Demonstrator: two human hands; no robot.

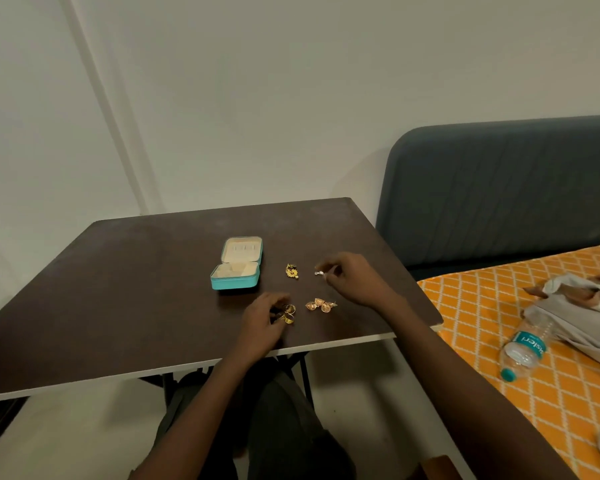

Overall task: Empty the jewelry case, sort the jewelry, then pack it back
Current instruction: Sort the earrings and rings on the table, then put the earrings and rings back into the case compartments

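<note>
Table: one dark brown table (118, 289) with a pale front edge; all the jewelry lies on it.
Case: one teal jewelry case (236, 268), lid laid open and flat toward the far edge, cream lining showing; nothing can be made out in its compartments.
Gold pendant: one gold piece with a dark centre (292, 270), just to the right of the case, lying alone.
Dome earrings: two gold dome-shaped earrings (321, 305), touching each other, to the right of the case and nearer the front edge.
Rings: a small heap of gold rings (289, 313), in front of the case; at least two, exact count unclear.
Silver piece: one small silver item (319, 273), to the right of the case beyond the pendant.
Left hand: (262, 320) fingers curled over the rings, fingertips touching them.
Right hand: (350, 275) thumb and forefinger narrowed to a pinch on the silver piece, other fingers loosely bent.
Bed: one, with an orange patterned sheet (499, 341), to the right of the table.
Bottle: one plastic water bottle (525, 348) lying on the sheet beside crumpled cloth (575, 306).
</note>
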